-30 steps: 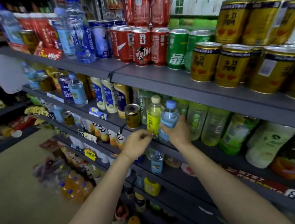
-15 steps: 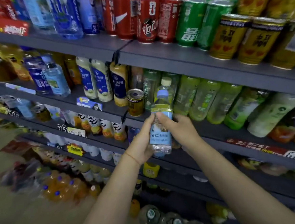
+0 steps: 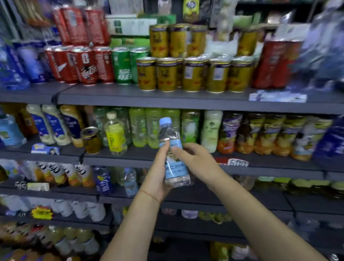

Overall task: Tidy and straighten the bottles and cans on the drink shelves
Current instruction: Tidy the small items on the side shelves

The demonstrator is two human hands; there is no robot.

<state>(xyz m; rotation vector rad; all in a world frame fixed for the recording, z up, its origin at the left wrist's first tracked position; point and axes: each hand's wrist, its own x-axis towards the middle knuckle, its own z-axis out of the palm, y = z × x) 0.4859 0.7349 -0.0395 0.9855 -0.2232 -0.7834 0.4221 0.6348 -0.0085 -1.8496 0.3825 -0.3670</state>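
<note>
Water bottle (image 3: 174, 161) with a pale blue cap and blue label stood upright at the centre of the view, off the shelves and in front of the second shelf (image 3: 165, 108), held between both hands. The left hand (image 3: 158, 178), at its 7 o'clock, wrapped curled fingers round the lower body; the right hand (image 3: 198, 161), at its 3 o'clock, pinched the label with thumb and fingertips. At 10 o'clock from the bottle a yellow-labelled bottle (image 3: 116, 136) stood by a small gold can (image 3: 91, 139); green bottles (image 3: 146, 128) lined up directly behind. At 12 o'clock, on the top shelf (image 3: 40, 93), sat gold cans (image 3: 193, 75), with red cans (image 3: 83, 65) toward 11 o'clock, all blurred.
</note>
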